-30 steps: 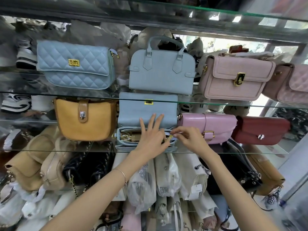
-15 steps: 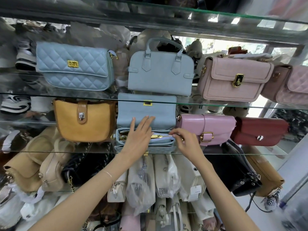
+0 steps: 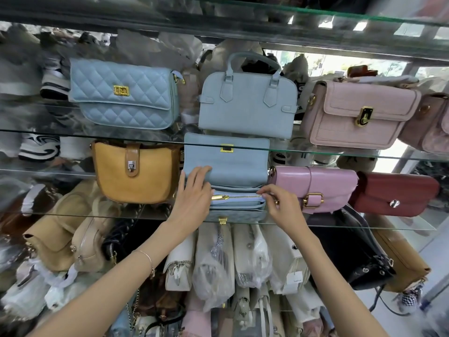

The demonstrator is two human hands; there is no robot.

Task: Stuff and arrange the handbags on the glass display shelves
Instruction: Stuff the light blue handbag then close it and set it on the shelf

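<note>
blue flap bag (image 3: 227, 164) | left grip (image 3: 194, 190) flat on flap | right grip (image 3: 281, 205) pinching zip end | hangtag (image 3: 294, 279) print unreadable

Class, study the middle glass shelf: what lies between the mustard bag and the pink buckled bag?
In the head view, an open light-blue bag, flap raised; the left hand rests on it, the right hand pinches its zip.

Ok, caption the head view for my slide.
Left hand rests on the open blue bag while right hand pinches its zipper end on a glass shelf.
</note>
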